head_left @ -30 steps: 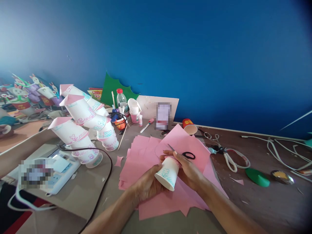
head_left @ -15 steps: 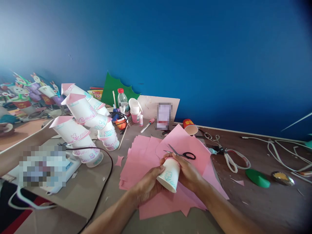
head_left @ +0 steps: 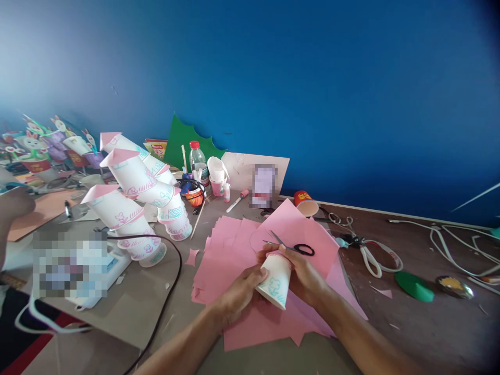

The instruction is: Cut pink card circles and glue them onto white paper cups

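Your left hand (head_left: 240, 294) and right hand (head_left: 307, 278) wrap their fingers around a white, tapered paper cup (head_left: 276, 281); black-handled metal scissors (head_left: 296, 248) crowd one o'clock; grey counter (head_left: 312, 360) extends past pink paper sheets' (head_left: 222, 250) edge at six.

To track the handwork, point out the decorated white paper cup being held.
The white paper cup with turquoise drawings, held between left hand and right hand over pink paper sheets; similar white cups are stacked in leaning towers.

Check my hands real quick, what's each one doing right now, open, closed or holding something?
Left hand: closed, holding the white paper cup.
Right hand: closed, holding the same cup from the other side.
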### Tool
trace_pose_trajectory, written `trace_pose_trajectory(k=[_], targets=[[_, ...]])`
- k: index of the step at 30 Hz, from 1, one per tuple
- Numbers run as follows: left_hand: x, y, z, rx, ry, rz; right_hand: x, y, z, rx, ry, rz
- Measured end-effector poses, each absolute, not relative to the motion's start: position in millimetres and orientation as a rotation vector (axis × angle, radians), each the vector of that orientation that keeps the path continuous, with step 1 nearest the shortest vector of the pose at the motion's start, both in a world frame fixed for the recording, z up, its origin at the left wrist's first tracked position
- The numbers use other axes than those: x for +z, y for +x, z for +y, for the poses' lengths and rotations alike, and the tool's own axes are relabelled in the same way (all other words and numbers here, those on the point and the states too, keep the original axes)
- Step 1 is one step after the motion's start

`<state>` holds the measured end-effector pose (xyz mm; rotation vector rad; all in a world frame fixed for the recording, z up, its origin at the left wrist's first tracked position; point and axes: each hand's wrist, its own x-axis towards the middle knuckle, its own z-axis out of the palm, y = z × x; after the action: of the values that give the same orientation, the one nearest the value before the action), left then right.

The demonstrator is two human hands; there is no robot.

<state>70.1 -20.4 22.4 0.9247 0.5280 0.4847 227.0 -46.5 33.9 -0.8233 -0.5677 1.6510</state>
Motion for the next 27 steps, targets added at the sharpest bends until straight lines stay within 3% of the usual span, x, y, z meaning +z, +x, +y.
trace_pose_trajectory(k=[7,14,27], targets=[[36,63,-27,0.614,1.549,0.589,52,242,-47,1.503,-0.906,-0.670],[26,62,-24,0.777,1.950,0.965,49,241,-50,1.345,-1.047,-0.875],[28,64,-23,0.828,2.000,0.924,28,227,-51,1.252,-1.255,-0.907]])
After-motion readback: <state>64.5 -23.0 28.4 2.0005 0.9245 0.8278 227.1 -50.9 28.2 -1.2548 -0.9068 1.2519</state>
